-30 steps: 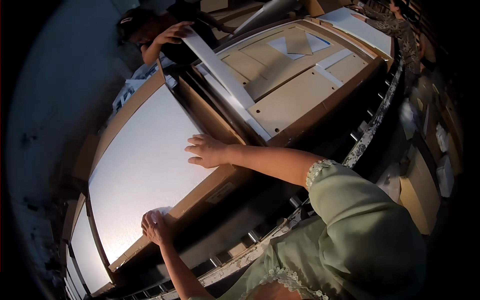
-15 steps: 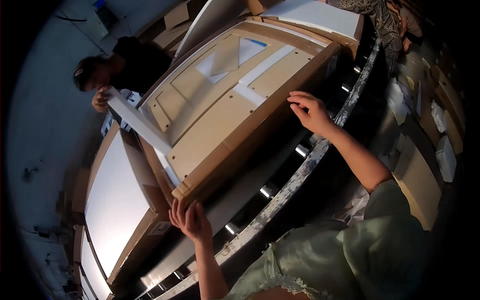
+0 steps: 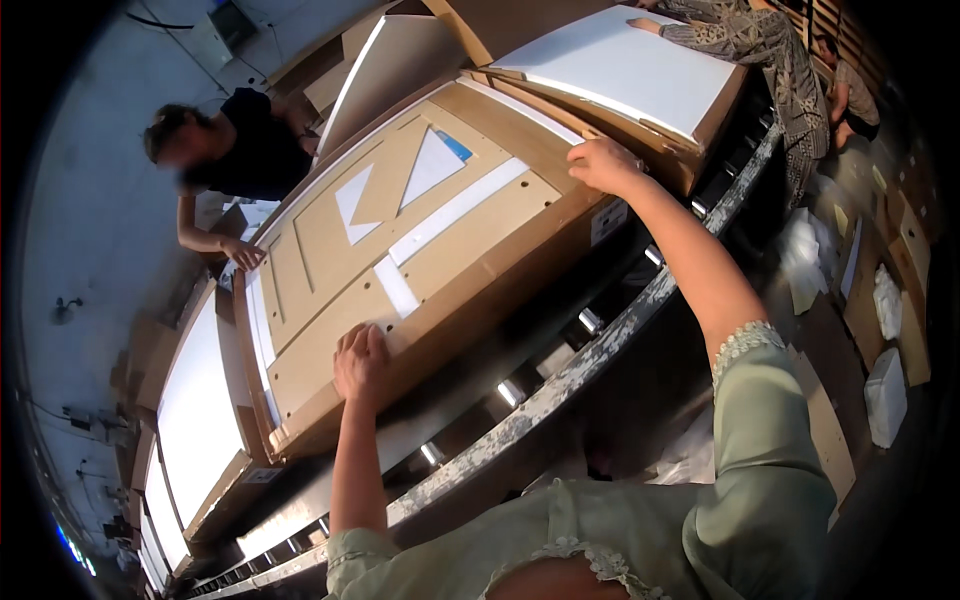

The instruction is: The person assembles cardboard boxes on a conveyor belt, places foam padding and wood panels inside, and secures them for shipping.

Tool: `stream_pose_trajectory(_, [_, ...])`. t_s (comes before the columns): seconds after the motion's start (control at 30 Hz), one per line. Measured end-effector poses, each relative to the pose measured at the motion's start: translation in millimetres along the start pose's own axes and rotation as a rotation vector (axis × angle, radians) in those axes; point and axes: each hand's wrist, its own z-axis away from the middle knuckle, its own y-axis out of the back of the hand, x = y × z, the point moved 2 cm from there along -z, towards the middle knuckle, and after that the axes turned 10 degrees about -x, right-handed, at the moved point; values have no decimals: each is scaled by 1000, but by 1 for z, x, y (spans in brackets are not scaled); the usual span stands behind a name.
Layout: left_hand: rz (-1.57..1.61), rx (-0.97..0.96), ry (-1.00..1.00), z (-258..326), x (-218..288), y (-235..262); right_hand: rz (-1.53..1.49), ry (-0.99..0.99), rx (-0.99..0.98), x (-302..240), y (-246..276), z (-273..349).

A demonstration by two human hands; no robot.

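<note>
I see a long, open brown cardboard carton (image 3: 500, 278) slanting across the middle of the frame, with flat tan boards (image 3: 325, 362) and flat white strips (image 3: 460, 211) lying inside. I have the left hand (image 3: 361, 362) just left of centre, fingers bent, on the boards near the carton's front edge; whether it grips anything I cannot tell. The right hand (image 3: 606, 166), at upper right of centre, crooks its fingers at the carton's right end (from here I cannot tell if they close on the cardboard). At upper left, a co-worker in black (image 3: 250, 148) lays a hand (image 3: 242, 254) at its left end. A chipped, pale rail (image 3: 522, 428) curves below
</note>
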Motion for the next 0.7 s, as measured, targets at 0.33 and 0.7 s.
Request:
stream_pose_trajectory(0.33, [38, 46, -106, 10, -15, -5, 560, 251, -883, -6, -40, -88])
stream_pose_trajectory(0.7, [61, 87, -232, 15, 45, -14, 471, 729, -867, -5, -48, -89])
